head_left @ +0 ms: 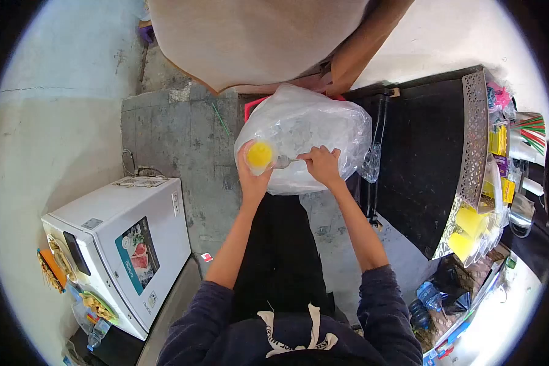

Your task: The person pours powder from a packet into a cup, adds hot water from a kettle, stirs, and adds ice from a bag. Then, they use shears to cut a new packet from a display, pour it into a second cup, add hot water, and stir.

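Observation:
A cup of yellow liquid (260, 155) is in my left hand (249, 174), whose fingers wrap round its side. My right hand (323, 165) is closed on the handle of a spoon (282, 161), and the bowl of the spoon is close beside the cup. Both hands are over a large clear plastic bag (311, 125) with whitish, ice-like contents. The bag sits in a red container (250, 108), of which only parts of the rim show.
A white freezer (122, 238) stands at the left. On the right is a black table (418, 165) with a patterned metal edge; beyond it are yellow cups (470, 221), straws (531, 131) and packets. Water bottles (429, 297) lie lower right. A green straw (221, 118) lies on the floor.

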Demonstrator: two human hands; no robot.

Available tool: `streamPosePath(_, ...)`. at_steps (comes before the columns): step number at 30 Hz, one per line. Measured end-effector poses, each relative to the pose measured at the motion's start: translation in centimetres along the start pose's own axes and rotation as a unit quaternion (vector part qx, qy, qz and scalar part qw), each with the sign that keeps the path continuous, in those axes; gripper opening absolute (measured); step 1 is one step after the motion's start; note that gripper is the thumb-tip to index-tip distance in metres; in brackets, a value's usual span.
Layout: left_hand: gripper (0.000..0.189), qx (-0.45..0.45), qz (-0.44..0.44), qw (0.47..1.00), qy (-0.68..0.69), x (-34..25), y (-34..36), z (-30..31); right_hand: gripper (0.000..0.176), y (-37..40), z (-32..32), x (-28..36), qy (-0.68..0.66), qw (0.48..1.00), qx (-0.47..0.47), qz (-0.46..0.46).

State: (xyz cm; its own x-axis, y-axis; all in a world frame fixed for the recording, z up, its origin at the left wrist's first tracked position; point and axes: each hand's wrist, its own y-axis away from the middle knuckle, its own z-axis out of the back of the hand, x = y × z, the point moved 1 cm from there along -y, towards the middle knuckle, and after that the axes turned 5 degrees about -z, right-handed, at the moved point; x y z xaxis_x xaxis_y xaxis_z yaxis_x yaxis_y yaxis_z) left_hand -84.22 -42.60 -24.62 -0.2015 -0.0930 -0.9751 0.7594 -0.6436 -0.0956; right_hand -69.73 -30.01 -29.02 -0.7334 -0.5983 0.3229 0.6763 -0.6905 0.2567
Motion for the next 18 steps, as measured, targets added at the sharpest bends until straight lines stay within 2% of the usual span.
streamPosePath(7,0.063,0.000,0.021,1.000,0.013,0.5,-0.2,0.1,0.020,-0.1,4.4,0.7,-0.024,1.000,-0.012,-0.011)
streamPosePath(12,0.066,0.009,-0.007,0.999,-0.034,0.4,-0.3,0.2,0.022,0.2,10.5,2.0,0.030,0.994,-0.102,-0.024)
streamPosePath(16,0.066,0.015,-0.005,0.999,-0.035,0.6,-0.4,-0.2,0.024,0.9,13.6,4.6,0.009,0.991,-0.129,-0.024)
streamPosePath(18,0.070,0.049,0.011,0.999,0.003,0.3,-0.7,-0.7,0.028,1.2,13.6,5.9,-0.004,0.988,-0.153,0.026)
